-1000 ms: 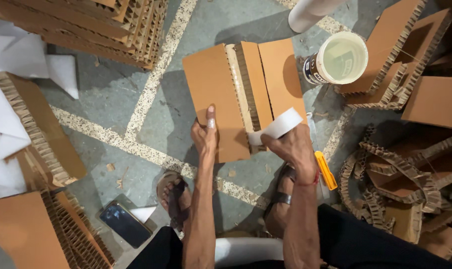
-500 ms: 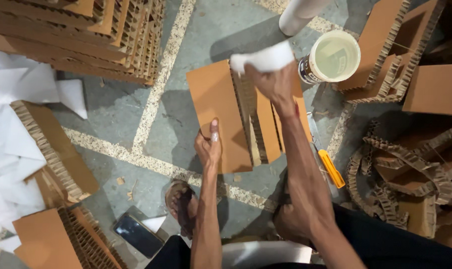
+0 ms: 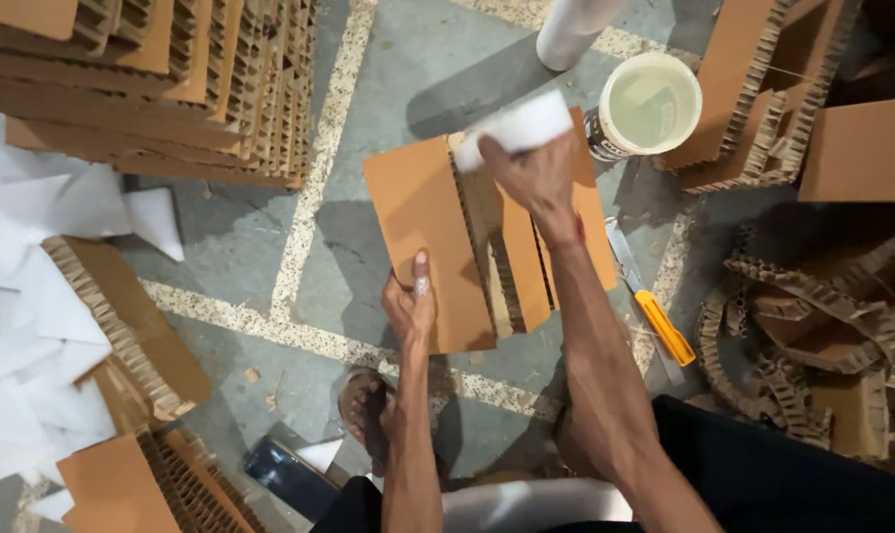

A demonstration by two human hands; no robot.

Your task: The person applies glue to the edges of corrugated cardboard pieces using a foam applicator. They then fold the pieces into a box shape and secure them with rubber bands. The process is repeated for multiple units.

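Note:
A folded brown honeycomb cardboard piece (image 3: 423,227) lies on the grey floor in front of me. My left hand (image 3: 411,301) presses on its near left panel, thumb flat on the board. My right hand (image 3: 531,178) reaches over the far edge of the board and grips a white roll of tape (image 3: 515,130), held against the fold at the top.
An open tub of pale glue (image 3: 650,104) stands beyond the board, with a white tube (image 3: 571,30) behind it. A yellow utility knife (image 3: 655,316) lies at right. Stacked honeycomb boards (image 3: 171,79) fill the upper left, cardboard scraps (image 3: 813,326) the right, white paper sheets (image 3: 33,296) the left.
My right hand has carried the white tape roll from the near end of the board up along the fold to its far edge. My left hand has stayed pressed on the board.

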